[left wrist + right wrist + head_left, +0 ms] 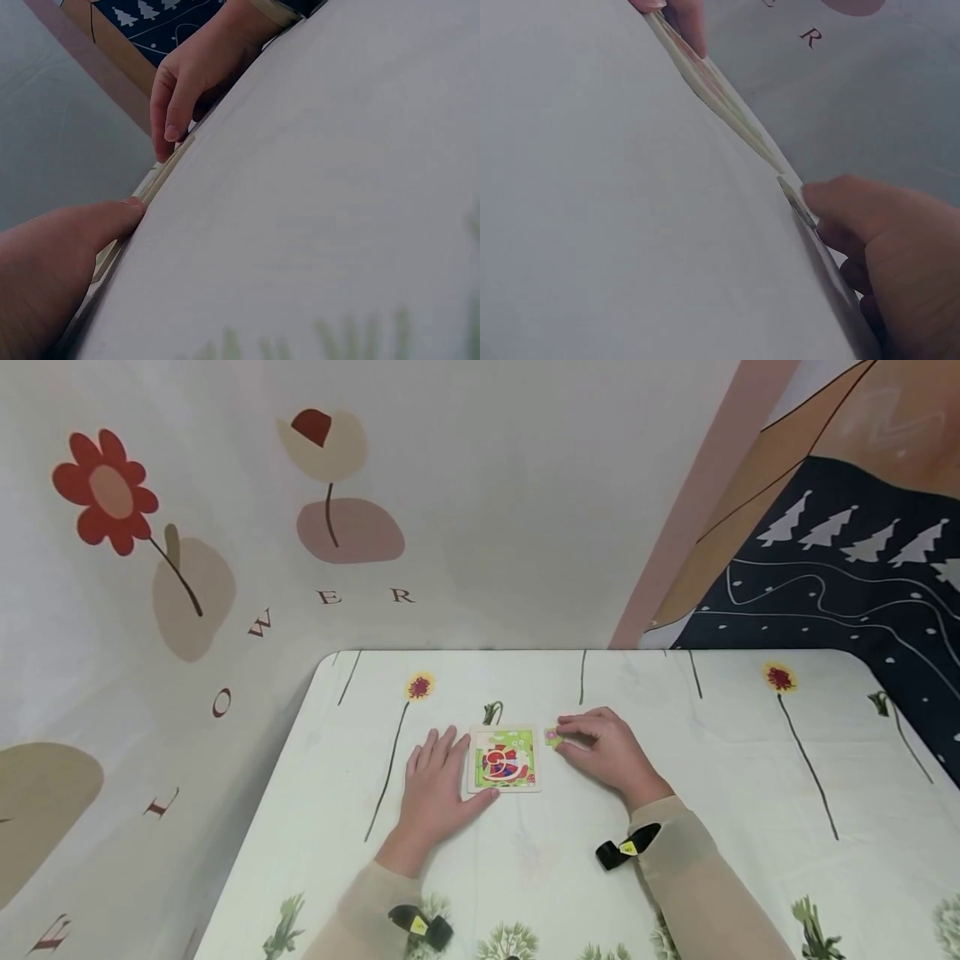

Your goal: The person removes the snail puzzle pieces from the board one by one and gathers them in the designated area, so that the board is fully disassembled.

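The left hand (437, 792) lies spread against the picture board (537, 762); the right hand (606, 755) pinches a small piece (552, 737), probably light and stiff, best held by its edges.

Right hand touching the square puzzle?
Apart. The head view shows a strip of white table between the right hand and the square puzzle.

Board (487, 743) on table (551, 860), left of small piece (552, 737)
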Tool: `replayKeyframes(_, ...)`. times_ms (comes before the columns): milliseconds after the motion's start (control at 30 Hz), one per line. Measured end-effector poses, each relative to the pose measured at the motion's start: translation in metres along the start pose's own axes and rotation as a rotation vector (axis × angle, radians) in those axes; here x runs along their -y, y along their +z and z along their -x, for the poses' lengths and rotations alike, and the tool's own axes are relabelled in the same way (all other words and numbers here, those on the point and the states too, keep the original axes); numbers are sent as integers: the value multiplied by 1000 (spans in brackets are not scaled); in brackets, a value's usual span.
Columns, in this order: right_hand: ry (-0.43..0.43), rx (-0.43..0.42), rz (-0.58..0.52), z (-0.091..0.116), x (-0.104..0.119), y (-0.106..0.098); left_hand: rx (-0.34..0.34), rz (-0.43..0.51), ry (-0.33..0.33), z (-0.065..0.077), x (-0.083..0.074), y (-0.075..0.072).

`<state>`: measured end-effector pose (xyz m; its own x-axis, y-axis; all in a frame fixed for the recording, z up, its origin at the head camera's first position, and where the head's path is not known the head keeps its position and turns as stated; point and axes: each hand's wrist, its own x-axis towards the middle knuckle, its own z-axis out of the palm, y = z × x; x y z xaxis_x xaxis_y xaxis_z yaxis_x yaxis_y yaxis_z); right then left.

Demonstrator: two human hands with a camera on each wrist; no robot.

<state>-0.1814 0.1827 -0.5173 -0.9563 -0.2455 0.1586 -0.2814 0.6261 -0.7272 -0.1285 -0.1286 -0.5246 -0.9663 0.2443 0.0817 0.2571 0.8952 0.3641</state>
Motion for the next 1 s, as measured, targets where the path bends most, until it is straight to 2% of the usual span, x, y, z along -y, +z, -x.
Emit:
replayKeyframes(200,61,-45,-12,0,5,4,-15,1,10,1,2,-2)
replayKeyframes(300,30,-84,26,-2,6,6,-28,11,14,1,1,-2)
replayKeyframes(467,-67,-179,113,-9,8,15,-17,15,16,1,0,-1)
replayKeyframes(533,-94,-190,121,-11,10,20,-13,5,12,1,0,0)
replayKeyframes(800,-144,-68,145,-13,22,33,-10,-14,5,2,0,1)
replayKeyframes(1000,-142,-35,156,-13,32,39,-9,-24,10,0,0,0)
